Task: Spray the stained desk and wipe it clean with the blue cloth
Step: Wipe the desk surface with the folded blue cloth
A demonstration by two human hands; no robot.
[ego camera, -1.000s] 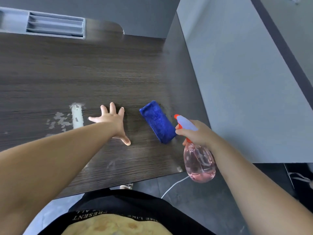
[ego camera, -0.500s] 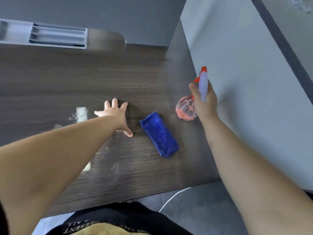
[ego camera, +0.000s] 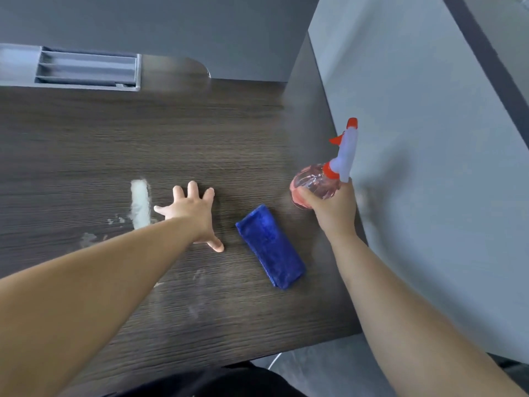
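left hand (ego camera: 191, 216) flat on surface (ego camera: 229, 133), fingers splayed, arm extended, right hand (ego camera: 333, 209) gripping spray bottle (ego camera: 317, 183)

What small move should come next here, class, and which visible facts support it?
Probably let go of the bottle and reach for the cloth. The right hand grips the bottle, which seems to stand on the desk by the wall; the folded cloth lies untouched between the hands. White stains remain beside the left hand, which rests flat and spread.

- counter (ego camera: 200, 133): dark wood grain, matt
- cloth (ego camera: 269, 247): blue, plush, fuzzy
- spray bottle (ego camera: 317, 183): clear, glossy pink plastic
- tray (ego camera: 86, 68): grey plastic, smooth
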